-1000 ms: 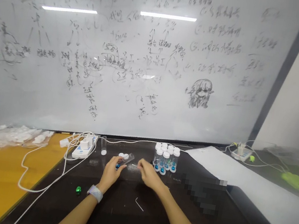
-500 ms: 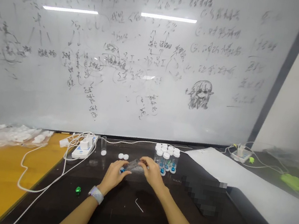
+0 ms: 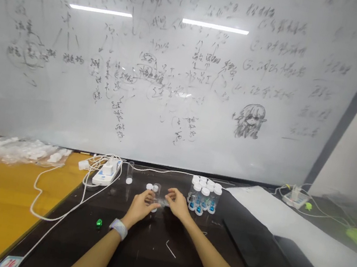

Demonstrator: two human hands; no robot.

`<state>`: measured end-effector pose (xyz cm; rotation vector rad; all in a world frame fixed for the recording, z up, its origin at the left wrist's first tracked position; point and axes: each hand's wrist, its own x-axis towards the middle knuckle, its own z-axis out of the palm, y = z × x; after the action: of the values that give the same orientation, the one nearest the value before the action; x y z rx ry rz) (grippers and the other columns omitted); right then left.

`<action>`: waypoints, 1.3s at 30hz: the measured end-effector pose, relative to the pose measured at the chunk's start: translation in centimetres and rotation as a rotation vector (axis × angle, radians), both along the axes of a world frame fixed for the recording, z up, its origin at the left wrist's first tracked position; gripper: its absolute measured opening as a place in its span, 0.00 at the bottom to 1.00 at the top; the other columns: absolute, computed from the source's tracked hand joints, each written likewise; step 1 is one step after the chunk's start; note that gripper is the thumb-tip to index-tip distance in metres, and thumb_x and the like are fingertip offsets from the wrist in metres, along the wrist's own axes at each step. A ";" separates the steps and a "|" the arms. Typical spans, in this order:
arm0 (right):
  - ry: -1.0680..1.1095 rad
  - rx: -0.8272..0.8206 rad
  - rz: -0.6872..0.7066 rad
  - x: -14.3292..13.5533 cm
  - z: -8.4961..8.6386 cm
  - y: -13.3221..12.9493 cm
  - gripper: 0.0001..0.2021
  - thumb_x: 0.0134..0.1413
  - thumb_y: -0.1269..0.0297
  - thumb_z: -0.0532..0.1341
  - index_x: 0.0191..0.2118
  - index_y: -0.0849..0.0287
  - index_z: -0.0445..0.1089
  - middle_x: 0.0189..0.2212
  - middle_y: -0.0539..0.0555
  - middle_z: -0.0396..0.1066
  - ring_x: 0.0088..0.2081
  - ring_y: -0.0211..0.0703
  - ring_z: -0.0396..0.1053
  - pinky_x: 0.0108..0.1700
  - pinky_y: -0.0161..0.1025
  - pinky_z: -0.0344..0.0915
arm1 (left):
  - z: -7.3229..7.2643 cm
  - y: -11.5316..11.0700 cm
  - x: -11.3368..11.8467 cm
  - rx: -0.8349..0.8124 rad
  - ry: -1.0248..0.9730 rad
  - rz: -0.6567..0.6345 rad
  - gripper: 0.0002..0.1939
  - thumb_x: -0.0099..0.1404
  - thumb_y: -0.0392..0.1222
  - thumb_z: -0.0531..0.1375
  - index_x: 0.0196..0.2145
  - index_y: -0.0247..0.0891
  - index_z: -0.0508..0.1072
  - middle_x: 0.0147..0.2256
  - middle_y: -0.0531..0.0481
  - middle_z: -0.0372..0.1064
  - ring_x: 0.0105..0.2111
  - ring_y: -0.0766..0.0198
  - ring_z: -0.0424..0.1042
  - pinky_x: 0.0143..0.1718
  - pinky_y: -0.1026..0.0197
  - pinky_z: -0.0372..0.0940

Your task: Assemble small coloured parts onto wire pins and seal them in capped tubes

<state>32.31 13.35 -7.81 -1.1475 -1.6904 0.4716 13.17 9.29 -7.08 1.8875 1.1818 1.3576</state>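
My left hand point(image 3: 142, 207) is closed around a clear tube point(image 3: 157, 189), which stands nearly upright with its open end up. What lies inside the tube is hard to make out behind the fingers. To its right, my right hand point(image 3: 178, 203) has its fingers bent but apart, a short way from the tube. A white cap point(image 3: 149, 186) lies just behind the left hand, with a second one beside it. Right of my hands stands a group of several white-capped clear tubes point(image 3: 204, 198) with shiny blue balls inside. A shiny green ball point(image 3: 99, 223) sits left of my left wrist.
Another clear tube point(image 3: 130, 172) stands near a power strip point(image 3: 106, 175) with tangled white cables. A thin bent metal rod point(image 3: 171, 249) lies in front. Black flat objects point(image 3: 240, 243) and white paper point(image 3: 255, 207) are at right; plastic bags point(image 3: 16, 151) lie at left.
The tube has gone from tilted to nearly upright in my left hand. My right hand has come away from its end. The view has shifted slightly left.
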 end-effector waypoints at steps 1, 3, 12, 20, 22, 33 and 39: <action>-0.066 -0.029 -0.012 -0.6 -0.5 1.0 0.13 0.49 0.65 0.64 0.42 0.60 0.70 0.30 0.53 0.75 0.31 0.43 0.73 0.37 0.39 0.69 | -0.1 0.1 -0.1 -0.016 -0.010 -0.003 0.19 0.50 0.51 0.69 0.36 0.40 0.72 0.29 0.49 0.76 0.31 0.57 0.77 0.31 0.59 0.73; -0.196 -0.066 -0.082 -1.8 -1.2 2.8 0.17 0.45 0.64 0.67 0.43 0.61 0.70 0.32 0.54 0.74 0.33 0.43 0.73 0.37 0.38 0.68 | -0.3 0.3 -0.2 -0.030 -0.020 -0.007 0.19 0.49 0.50 0.70 0.35 0.39 0.71 0.29 0.50 0.76 0.32 0.57 0.77 0.31 0.59 0.73; -0.254 -0.083 -0.111 -4.7 -1.1 6.0 0.15 0.41 0.62 0.69 0.40 0.56 0.74 0.30 0.50 0.71 0.36 0.43 0.69 0.40 0.37 0.62 | -0.7 0.5 -0.3 -0.021 -0.039 -0.027 0.20 0.48 0.49 0.71 0.36 0.38 0.72 0.31 0.48 0.76 0.32 0.58 0.77 0.32 0.58 0.73; -0.167 -0.053 0.031 -2.2 0.8 3.2 0.13 0.48 0.64 0.65 0.42 0.59 0.71 0.27 0.48 0.71 0.27 0.37 0.68 0.31 0.32 0.65 | -0.4 0.2 -0.3 -0.041 -0.043 -0.071 0.20 0.51 0.50 0.69 0.38 0.39 0.72 0.32 0.47 0.76 0.35 0.56 0.77 0.34 0.58 0.74; -0.166 0.035 0.116 -0.7 2.6 1.8 0.16 0.49 0.63 0.65 0.45 0.59 0.71 0.28 0.49 0.71 0.28 0.38 0.68 0.32 0.34 0.66 | -0.4 0.1 -0.3 -0.045 -0.048 -0.085 0.21 0.51 0.50 0.69 0.40 0.39 0.72 0.33 0.46 0.77 0.36 0.55 0.77 0.36 0.57 0.74; -0.434 0.163 0.515 1.8 11.3 -2.9 0.18 0.57 0.67 0.62 0.54 0.55 0.68 0.46 0.56 0.73 0.40 0.44 0.73 0.44 0.41 0.69 | -0.2 -0.6 0.5 -0.052 -0.009 -0.218 0.19 0.56 0.47 0.66 0.44 0.38 0.72 0.36 0.46 0.76 0.38 0.55 0.77 0.38 0.55 0.74; -0.587 0.263 0.494 1.0 12.2 -3.3 0.16 0.59 0.67 0.61 0.53 0.56 0.70 0.46 0.56 0.74 0.44 0.46 0.72 0.48 0.42 0.67 | -0.1 -0.7 0.5 -0.050 -0.024 -0.256 0.20 0.57 0.46 0.65 0.47 0.37 0.73 0.37 0.44 0.76 0.38 0.55 0.77 0.39 0.54 0.74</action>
<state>33.33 10.02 4.35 -0.6984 -2.4848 0.2002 13.68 8.60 -7.17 1.9065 0.9175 1.1965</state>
